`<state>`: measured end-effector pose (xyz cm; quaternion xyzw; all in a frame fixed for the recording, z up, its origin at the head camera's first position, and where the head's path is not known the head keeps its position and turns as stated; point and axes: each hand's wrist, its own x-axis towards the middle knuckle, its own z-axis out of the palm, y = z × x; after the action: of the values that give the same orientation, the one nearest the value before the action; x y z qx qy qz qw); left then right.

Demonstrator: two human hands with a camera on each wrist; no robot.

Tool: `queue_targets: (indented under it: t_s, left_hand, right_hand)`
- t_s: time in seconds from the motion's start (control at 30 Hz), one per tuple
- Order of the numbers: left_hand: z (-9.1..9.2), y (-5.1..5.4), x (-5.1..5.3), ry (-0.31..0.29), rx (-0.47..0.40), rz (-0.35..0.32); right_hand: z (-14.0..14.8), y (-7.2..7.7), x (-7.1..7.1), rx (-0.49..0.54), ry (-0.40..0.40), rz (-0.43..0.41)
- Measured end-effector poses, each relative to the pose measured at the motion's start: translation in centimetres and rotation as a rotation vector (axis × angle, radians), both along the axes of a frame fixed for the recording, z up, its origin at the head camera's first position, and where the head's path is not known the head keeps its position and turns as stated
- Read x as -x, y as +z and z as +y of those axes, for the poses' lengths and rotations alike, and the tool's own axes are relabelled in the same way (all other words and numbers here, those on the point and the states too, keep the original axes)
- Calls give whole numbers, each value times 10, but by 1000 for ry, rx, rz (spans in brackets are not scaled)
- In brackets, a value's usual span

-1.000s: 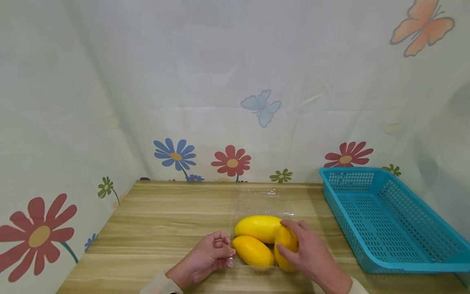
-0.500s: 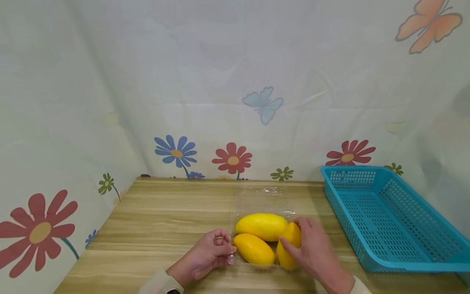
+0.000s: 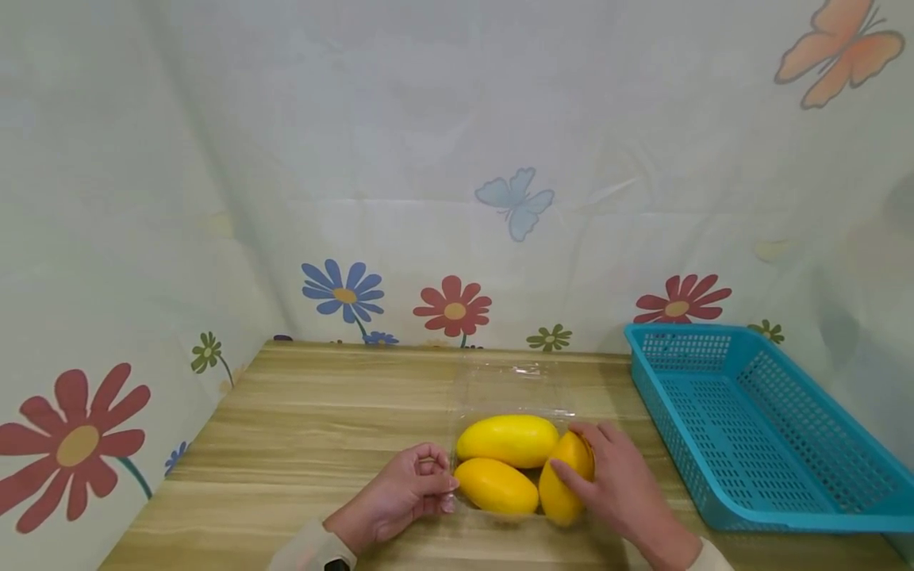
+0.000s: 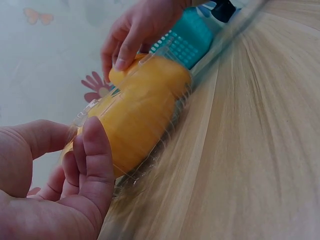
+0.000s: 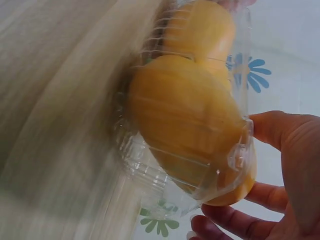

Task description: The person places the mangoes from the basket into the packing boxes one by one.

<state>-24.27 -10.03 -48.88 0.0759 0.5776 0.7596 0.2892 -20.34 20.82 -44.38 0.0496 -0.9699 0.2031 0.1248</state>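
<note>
A clear plastic clamshell box (image 5: 145, 167) holds three yellow mangoes, its see-through lid (image 3: 510, 388) laid back toward the wall. One mango (image 3: 507, 441) lies across the back, and a second mango (image 3: 496, 485) sits at the front left. At the box's right end, the third mango (image 3: 566, 477) leans with its length running front to back. My right hand (image 3: 620, 484) grips that mango from the right, thumb on its near side and fingers over its far end. My left hand (image 3: 408, 492) pinches the box's left rim between thumb and fingers.
To the right on the wooden table (image 3: 336, 404) stands a blue-green perforated basket (image 3: 743, 444) with nothing in it. A wall cloth (image 3: 400, 159) printed with flowers and butterflies hangs behind the table and along the left side.
My right hand and the mango in its grip have shifted slightly right, apart from the left front mango. The left hand stays at the box's left rim.
</note>
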Motion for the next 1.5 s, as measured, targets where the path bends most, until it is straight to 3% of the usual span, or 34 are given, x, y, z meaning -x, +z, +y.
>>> queue_targets:
  t_s: [0.13,0.37,0.6,0.8,1.03,1.23,1.37,1.5]
  left_hand:
    - [1,1,1,-6,0,7]
    - [1,3,3,-12,-3,14]
    - [-1,4,3,-10,-4,9]
    - [-1,5,2,-5,3,11]
    - [-2,4,2,-12,3,10]
    - [-3,6,1,-18,24,14]
    - [-2,9,4,2,78,33]
    - [-1,14,12,69,196,101]
  right_hand:
    - [0,4,-1,21,62,23]
    - [-3,13,0,26,342,50]
    - [-6,15,0,5,434,-35]
    - [-9,17,2,-12,434,-148]
    - [-5,11,3,3,454,-138]
    - [10,12,8,190,509,-187]
    - [21,17,19,320,459,-198]
    - [30,15,34,463,342,-202]
